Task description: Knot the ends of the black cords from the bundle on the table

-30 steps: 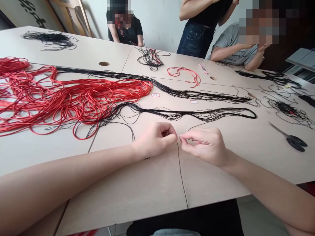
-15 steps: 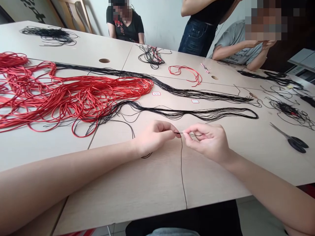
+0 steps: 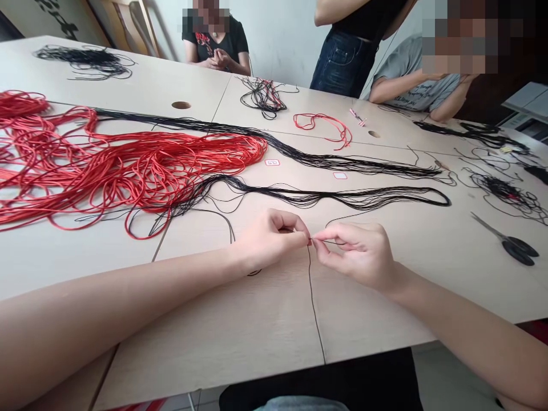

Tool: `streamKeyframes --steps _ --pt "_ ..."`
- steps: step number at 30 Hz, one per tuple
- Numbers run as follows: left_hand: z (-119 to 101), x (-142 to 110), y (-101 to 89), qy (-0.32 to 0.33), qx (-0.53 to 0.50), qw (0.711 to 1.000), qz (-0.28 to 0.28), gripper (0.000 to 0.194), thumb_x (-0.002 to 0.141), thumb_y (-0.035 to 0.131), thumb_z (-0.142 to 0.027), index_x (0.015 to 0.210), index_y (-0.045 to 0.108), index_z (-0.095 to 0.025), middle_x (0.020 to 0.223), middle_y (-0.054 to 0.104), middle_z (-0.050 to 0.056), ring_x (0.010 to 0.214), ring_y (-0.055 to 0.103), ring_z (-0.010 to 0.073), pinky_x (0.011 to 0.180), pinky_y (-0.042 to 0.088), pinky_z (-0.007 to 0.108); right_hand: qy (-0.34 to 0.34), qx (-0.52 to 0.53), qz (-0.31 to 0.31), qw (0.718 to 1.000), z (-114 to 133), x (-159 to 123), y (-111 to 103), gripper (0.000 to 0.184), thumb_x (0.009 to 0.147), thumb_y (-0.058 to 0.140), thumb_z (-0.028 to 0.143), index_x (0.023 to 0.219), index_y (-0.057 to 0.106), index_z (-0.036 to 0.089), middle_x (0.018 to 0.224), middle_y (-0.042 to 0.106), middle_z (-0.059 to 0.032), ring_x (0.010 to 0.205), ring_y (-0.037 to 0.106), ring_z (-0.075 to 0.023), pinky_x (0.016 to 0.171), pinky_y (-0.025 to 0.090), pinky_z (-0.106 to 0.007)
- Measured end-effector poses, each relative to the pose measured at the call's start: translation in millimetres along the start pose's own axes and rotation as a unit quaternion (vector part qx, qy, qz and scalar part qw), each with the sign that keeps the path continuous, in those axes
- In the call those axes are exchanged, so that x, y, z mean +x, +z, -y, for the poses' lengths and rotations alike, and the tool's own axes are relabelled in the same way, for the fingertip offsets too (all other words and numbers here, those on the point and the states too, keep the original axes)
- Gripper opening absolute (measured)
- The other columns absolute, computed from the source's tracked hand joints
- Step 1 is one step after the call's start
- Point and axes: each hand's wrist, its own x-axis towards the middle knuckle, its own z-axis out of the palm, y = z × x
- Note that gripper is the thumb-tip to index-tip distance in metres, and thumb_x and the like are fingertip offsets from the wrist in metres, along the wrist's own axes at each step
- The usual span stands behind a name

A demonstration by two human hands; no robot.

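Observation:
My left hand [image 3: 278, 237] pinches a thin black cord [image 3: 314, 305] between thumb and forefinger. Close beside it, my right hand [image 3: 357, 248] is closed on the same cord, its fingertips almost meeting those of the left. One strand hangs from between the hands down over the table's front edge. More cord shows under my left wrist, and a thin end curves up behind my right fingers. Just beyond my hands lies a long looped bundle of black cords [image 3: 325, 196]. What sits right at the fingertips is too small to make out.
A heap of red cords [image 3: 171, 162] covers the table's left side. A second black bundle [image 3: 308, 160] stretches behind. Black scissors [image 3: 511, 245] lie at right, near a black cord tangle [image 3: 505, 191]. Small labels [image 3: 272, 163] lie mid-table. Several people are across the table.
My right hand has shifted slightly left and down, so the fingertips are closer together. A curved cord end now shows behind it. The person across at left has raised their hands together.

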Motion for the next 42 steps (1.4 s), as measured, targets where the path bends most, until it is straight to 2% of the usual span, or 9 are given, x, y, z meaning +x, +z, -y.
streamKeyframes --steps 11,19,22,24,26,29,31,34,42 --pt "-3 0 -0.1 -0.016 0.025 0.999 -0.017 0.016 0.064 0.052 -0.020 0.049 0.051 -0.014 0.045 0.038 -0.005 0.045 0.031 0.0060 0.042 0.021 0.022 -0.065 -0.064 0.028 0.995 0 -8 2 0.020 0.080 0.053 0.016 0.061 0.052 0.022 0.047 0.040 0.0045 0.044 0.032 -0.0077 0.043 0.030 -0.023" --pt "3 6 -3.7 -0.062 -0.080 0.994 -0.040 0.015 0.073 0.053 -0.029 0.069 0.059 -0.015 0.048 0.032 -0.006 0.041 0.023 0.0052 0.039 0.015 0.021 0.027 -0.102 -0.116 0.988 -7 11 -13 0.008 0.079 0.056 0.027 0.077 0.053 0.020 0.085 0.053 -0.0072 0.085 0.052 -0.0217 0.080 0.043 -0.039" --pt "2 6 -3.8 -0.073 -0.081 0.993 -0.039 0.018 0.076 0.052 -0.031 0.074 0.060 -0.015 0.045 0.028 -0.007 0.040 0.022 0.0052 0.039 0.015 0.021 0.125 0.038 0.022 0.991 4 9 -16 0.025 0.087 0.048 0.030 0.065 0.051 0.019 0.068 0.053 -0.0034 0.068 0.053 -0.0163 0.067 0.045 -0.032" --pt "1 6 -3.4 -0.069 -0.072 0.994 -0.046 0.020 0.077 0.052 -0.033 0.075 0.060 -0.015 0.045 0.028 -0.007 0.040 0.022 0.0052 0.039 0.016 0.020 0.245 0.186 0.154 0.939 12 6 -12 0.028 0.088 0.048 0.038 0.069 0.056 0.018 0.067 0.057 -0.0029 0.066 0.055 -0.0147 0.063 0.047 -0.029" --pt "1 6 -2.8 -0.061 -0.059 0.995 -0.061 0.021 0.078 0.052 -0.034 0.076 0.060 -0.015 0.045 0.030 -0.007 0.040 0.024 0.0049 0.039 0.018 0.020 0.353 0.351 0.214 0.841 15 7 -8 0.028 0.087 0.050 0.042 0.083 0.060 0.016 0.081 0.063 -0.0059 0.077 0.060 -0.0163 0.071 0.050 -0.029" --pt "1 6 -1.8 -0.049 -0.047 0.995 -0.079 0.021 0.078 0.052 -0.034 0.076 0.060 -0.014 0.046 0.033 -0.007 0.040 0.025 0.0046 0.039 0.020 0.020 0.457 0.543 0.228 0.666 11 11 -7 0.026 0.085 0.053 0.040 0.090 0.059 0.015 0.083 0.061 -0.0060 0.074 0.059 -0.0139 0.067 0.051 -0.027" --pt "1 6 -0.9 -0.048 -0.038 0.995 -0.082 0.021 0.078 0.050 -0.033 0.076 0.060 -0.014 0.045 0.031 -0.008 0.039 0.024 0.0047 0.039 0.019 0.020 0.505 0.574 0.215 0.608 5 14 -9 0.027 0.083 0.055 0.040 0.071 0.051 0.017 0.060 0.046 0.0023 0.050 0.044 -0.0071 0.043 0.040 -0.020" --pt "0 5 0.5 -0.042 -0.001 0.996 -0.074 0.020 0.078 0.048 -0.028 0.074 0.060 -0.013 0.045 0.030 -0.008 0.039 0.023 0.0045 0.038 0.018 0.020 0.511 0.530 0.155 0.659 -3 16 -9 0.051 0.079 0.060 0.045 0.052 0.025 0.019 0.050 0.017 0.0083 0.040 0.015 -0.0037 0.035 0.011 -0.019" --pt "2 2 3.2 0.000 0.096 0.994 -0.057 0.019 0.076 0.045 -0.022 0.066 0.058 -0.014 0.050 0.048 -0.005 0.042 0.035 0.0052 0.042 0.028 0.019 0.283 0.173 0.023 0.943 0 15 7 0.052 0.077 0.056 0.021 0.050 0.011 0.019 0.049 0.010 0.0060 0.044 0.011 -0.0044 0.042 0.009 -0.025"
